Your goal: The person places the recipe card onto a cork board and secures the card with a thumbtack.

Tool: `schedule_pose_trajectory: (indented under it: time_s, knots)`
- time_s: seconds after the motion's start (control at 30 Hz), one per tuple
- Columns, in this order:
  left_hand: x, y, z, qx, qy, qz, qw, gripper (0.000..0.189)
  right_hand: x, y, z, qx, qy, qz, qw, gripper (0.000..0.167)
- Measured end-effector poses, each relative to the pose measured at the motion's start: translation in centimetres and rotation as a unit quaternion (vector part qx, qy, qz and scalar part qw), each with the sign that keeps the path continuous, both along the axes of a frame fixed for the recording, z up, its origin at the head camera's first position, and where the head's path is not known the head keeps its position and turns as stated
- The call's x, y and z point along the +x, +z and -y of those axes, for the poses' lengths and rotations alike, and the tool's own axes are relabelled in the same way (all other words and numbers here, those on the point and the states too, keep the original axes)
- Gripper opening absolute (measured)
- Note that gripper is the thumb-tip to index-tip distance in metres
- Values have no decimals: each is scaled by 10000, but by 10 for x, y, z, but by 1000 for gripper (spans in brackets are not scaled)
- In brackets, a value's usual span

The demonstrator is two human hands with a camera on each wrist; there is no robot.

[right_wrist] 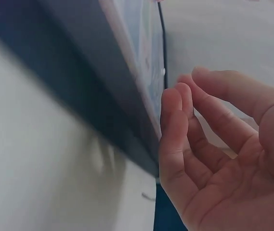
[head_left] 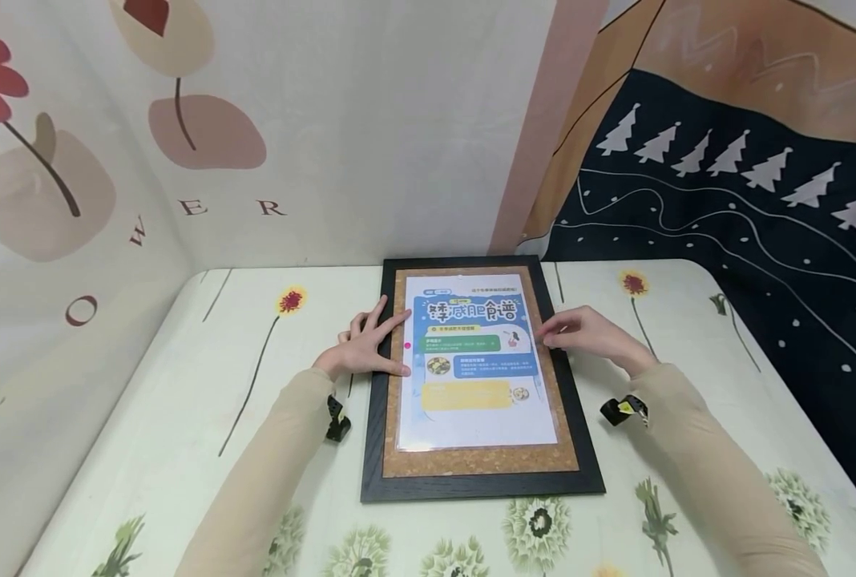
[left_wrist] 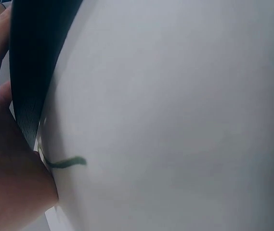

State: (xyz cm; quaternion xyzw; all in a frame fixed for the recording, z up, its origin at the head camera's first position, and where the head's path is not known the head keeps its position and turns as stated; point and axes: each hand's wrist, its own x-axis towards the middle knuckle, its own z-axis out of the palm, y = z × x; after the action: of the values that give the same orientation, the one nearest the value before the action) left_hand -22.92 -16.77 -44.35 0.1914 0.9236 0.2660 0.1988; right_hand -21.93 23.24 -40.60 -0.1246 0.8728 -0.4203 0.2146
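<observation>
A printed sheet (head_left: 478, 429) with coloured text boxes lies on the cork board (head_left: 482, 462) inside a black frame (head_left: 482, 487). A pink pin head (head_left: 407, 345) shows at the sheet's left edge. My left hand (head_left: 363, 349) lies across the frame's left side, fingers spread, thumb and index finger touching the sheet's left edge. My right hand (head_left: 590, 338) is at the sheet's right edge, thumb and fingertips brought close together. In the right wrist view the right fingers (right_wrist: 175, 134) are bent beside the frame; I cannot tell whether something small sits between them.
The board lies on a table with a flowered cloth (head_left: 276, 449), its top edge near the pale wall hanging (head_left: 370, 160). A dark cloth with white trees (head_left: 731, 208) hangs at the right. Wrist cameras (head_left: 337, 418) sit under both sleeves.
</observation>
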Motion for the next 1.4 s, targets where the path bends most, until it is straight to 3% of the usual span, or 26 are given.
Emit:
schedule_pose_trajectory:
  time_s: [0.5, 0.97, 1.4]
  knots:
    - [0, 2, 0, -3, 20, 55, 10000, 106, 8, -9, -42, 291, -125, -254, 9992, 29]
    - [-1, -2, 1, -21, 1, 57, 10000, 106, 13, -2, -79, 352, -711, -373, 9961, 34]
    - [-2, -1, 0, -57, 34, 127, 9999, 107, 22, -7, -109, 751, -979, -601, 9905, 40]
